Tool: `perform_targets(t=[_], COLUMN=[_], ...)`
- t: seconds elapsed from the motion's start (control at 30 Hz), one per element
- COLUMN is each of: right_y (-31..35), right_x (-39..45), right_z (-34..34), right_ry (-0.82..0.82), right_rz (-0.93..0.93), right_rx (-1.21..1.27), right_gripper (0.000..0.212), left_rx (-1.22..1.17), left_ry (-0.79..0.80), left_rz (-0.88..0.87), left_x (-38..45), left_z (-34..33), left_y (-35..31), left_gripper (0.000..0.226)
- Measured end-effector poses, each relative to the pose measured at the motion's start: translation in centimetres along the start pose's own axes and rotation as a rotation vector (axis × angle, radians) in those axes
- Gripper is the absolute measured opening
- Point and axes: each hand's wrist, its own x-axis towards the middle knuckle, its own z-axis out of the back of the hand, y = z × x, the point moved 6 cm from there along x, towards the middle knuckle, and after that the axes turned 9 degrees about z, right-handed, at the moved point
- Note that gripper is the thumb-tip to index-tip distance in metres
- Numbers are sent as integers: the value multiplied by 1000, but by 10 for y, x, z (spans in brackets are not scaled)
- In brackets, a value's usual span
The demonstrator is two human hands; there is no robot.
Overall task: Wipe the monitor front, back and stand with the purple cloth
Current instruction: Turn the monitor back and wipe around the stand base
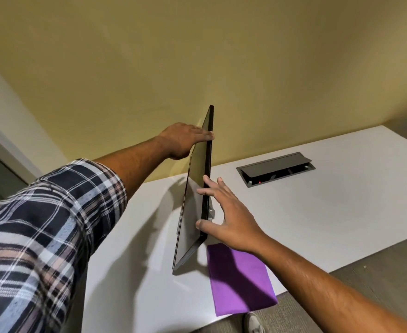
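— Where is the monitor (203, 188)?
— Edge-on upon the white table (330, 212); the left hand (183, 140) curls over its top, the right hand (229, 212) touches its edge, fingers spread.
— And around it?
— The purple cloth (241, 280) lies flat nearby, a cable hatch (276, 168) behind, a yellow wall (197, 56) beyond.

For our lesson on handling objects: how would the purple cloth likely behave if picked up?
The purple cloth lies flat, overhanging the white table, so it probably droops limply. It looks thin, likely light. Unweighted at the edge, a push might slide it off.

White table (342, 212) — on it the monitor (197, 200), a purple cloth (241, 284) overhanging its edge — and a recessed cable box (276, 168).
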Motion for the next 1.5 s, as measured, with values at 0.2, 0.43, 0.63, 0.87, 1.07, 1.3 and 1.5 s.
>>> perform_targets(t=[0.2, 0.43, 0.63, 0.87, 1.07, 1.3, 1.5], right_y=[-21, -49, -66, -82, -105, -133, -145], right_x=[-9, -2, 11, 35, 61, 103, 141], right_z=[27, 67, 95, 124, 151, 187, 204], right_ry=[69, 294, 393, 433, 436, 338, 235], right_rz=[42, 86, 109, 135, 103, 91, 45], right_rx=[26, 44, 25, -6, -10, -136, -244], right_gripper=[72, 80, 76, 69, 62, 54, 44], left_rx=[-4, 54, 80, 105, 142, 234, 195], left_ry=[12, 39, 96, 152, 190, 191, 183], left_rz=[70, 216, 351, 467, 535, 550, 590], left_x=[-8, -13, -23, -24, -18, -15, -19], left_z=[5, 7, 6, 11, 10, 3, -4], left_y=[-3, -6, -2, -1, 5, 18, 31], left_gripper=[90, 89, 86, 81, 77, 69, 67])
